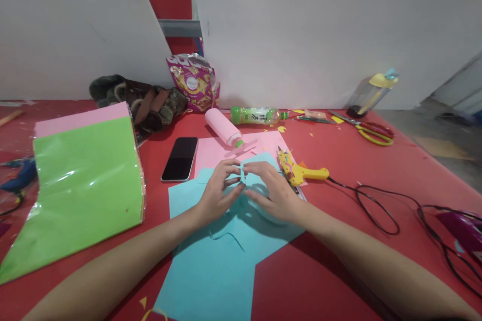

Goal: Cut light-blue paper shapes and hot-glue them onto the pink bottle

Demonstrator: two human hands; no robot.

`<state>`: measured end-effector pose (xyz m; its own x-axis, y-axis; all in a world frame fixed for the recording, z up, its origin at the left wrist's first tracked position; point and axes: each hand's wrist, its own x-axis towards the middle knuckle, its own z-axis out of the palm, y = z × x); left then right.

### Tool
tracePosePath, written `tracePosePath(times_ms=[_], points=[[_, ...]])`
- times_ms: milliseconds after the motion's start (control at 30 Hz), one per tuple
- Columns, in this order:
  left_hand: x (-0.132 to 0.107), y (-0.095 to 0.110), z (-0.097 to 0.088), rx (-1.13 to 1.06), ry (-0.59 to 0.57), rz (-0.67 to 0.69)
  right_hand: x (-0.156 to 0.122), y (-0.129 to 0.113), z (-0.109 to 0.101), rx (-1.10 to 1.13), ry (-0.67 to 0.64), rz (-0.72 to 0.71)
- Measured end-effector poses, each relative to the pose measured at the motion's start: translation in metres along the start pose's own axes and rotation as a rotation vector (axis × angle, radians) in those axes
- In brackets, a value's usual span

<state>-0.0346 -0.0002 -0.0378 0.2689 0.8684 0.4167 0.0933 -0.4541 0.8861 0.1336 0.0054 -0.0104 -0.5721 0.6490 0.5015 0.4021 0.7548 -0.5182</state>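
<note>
My left hand (223,188) pinches a small light-blue piece of paper (242,174) between thumb and fingers. From the other side, my right hand (274,191) curves in, its fingertips on the same piece and its thumb lower down. How the right fingers grip is partly hidden. Beneath both hands lie light-blue paper sheets (214,276), with a thin curled blue strip (229,236) on top. Pink paper (207,146) shows under the far side of them. Close to my right hand rests a yellow glue gun (301,173).
Left of the blue sheets are a phone (181,159) and a green paper pack (86,180). Behind stand a pink-wrapped bottle (223,126), a green-labelled bottle (256,116) and a snack bag (193,83). To the right are scissors (372,133), a clear bottle (371,95) and a black cord (376,190).
</note>
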Motion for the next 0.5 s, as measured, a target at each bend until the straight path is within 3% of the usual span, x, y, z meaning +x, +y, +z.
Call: tracePosePath(times_ms=[267, 500], points=[[0.0001, 0.0013, 0.0019, 0.108, 0.054, 0.013, -0.0002, -0.0012, 0.0022, -0.061, 0.055, 0.038], [0.0029, 0.0009, -0.0017, 0.226, 0.123, 0.069, -0.0013, -0.0016, 0.0038, -0.286, 0.120, -0.042]])
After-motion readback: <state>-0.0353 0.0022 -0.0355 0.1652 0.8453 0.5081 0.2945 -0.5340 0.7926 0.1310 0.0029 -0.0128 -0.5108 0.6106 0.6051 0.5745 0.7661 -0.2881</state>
